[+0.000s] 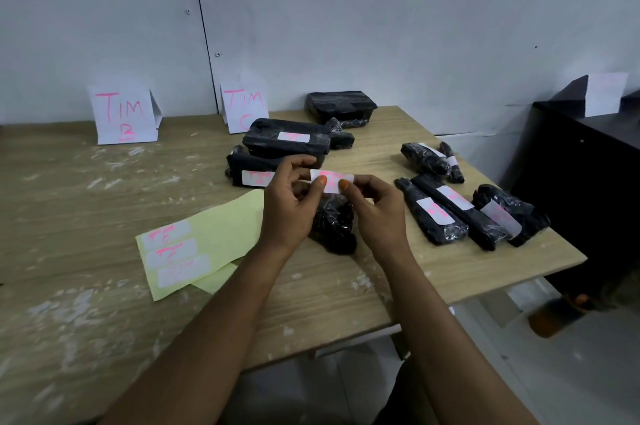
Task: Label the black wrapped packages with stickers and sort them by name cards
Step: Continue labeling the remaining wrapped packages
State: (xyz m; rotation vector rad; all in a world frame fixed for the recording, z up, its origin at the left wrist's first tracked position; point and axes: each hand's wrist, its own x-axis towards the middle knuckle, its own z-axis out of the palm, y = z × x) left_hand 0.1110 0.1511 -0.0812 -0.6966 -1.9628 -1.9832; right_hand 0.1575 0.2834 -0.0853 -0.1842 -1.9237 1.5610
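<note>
My left hand (289, 205) and my right hand (375, 208) pinch a white sticker (331, 181) with pink writing between thumbs and fingers, just above a small black wrapped package (334, 225) lying on the table. A yellow backing sheet (201, 246) with three stickers lies to the left. Name cards "TIM B" (123, 115) and "TIM C" (244, 108) stand at the back against the wall. Labelled black packages (287, 140) are stacked before the "TIM C" card. Several more labelled packages (450, 208) lie at the right.
The wooden table (104, 199) ends at the right near the packages. An unlabelled black package (341, 106) sits at the back. A dark cabinet (581, 161) with a white card (606, 94) stands to the right. Grey floor shows below the table edge.
</note>
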